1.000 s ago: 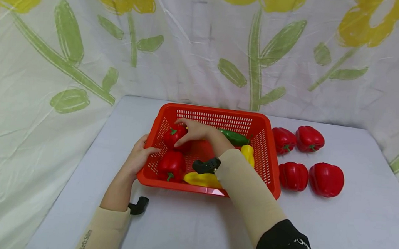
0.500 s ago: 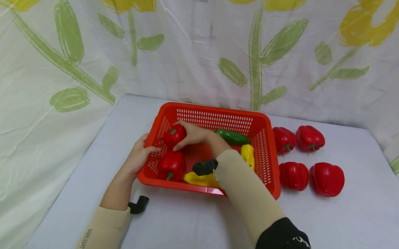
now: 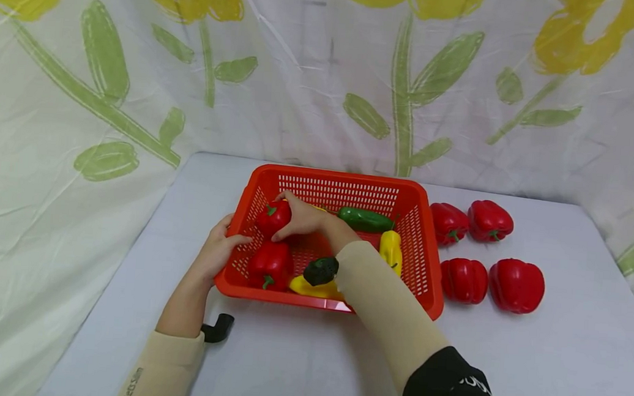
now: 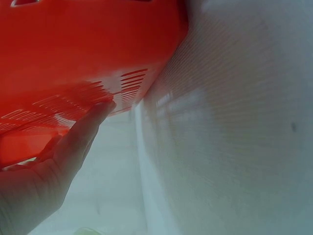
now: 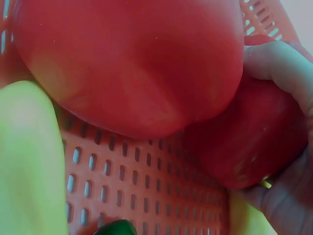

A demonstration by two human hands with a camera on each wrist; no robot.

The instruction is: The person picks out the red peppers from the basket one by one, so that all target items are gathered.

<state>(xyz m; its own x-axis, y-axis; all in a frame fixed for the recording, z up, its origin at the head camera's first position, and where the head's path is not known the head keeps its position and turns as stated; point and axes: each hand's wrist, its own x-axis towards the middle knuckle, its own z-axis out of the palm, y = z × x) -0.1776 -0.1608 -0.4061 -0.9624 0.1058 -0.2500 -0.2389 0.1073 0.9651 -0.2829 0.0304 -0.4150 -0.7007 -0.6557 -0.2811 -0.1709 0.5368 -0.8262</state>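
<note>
My left hand (image 3: 218,247) grips the left rim of the red plastic basket (image 3: 340,176), thumb over the edge. From the left wrist view, its fingers (image 4: 90,127) lie against the outer wall. My right hand (image 3: 302,214) reaches into the back left corner and holds a red bell pepper (image 3: 271,219) with thumb and fingers around it. Just in front of that pepper sits another red bell pepper (image 3: 271,265), which looms large in the right wrist view. A yellow pepper (image 3: 313,287) lies along the front wall, partly hidden by my right wrist camera.
Inside the basket, a long green pepper (image 3: 366,218) lies near the back and a yellow pepper (image 3: 391,250) at the right. Several red bell peppers (image 3: 516,285) stand on the white table to the right. A flower-patterned curtain (image 3: 302,86) hangs behind.
My right hand, still on the red bell pepper, has shifted slightly left and forward, and more of the green pepper shows behind the wrist. The left hand keeps its place on the rim.
</note>
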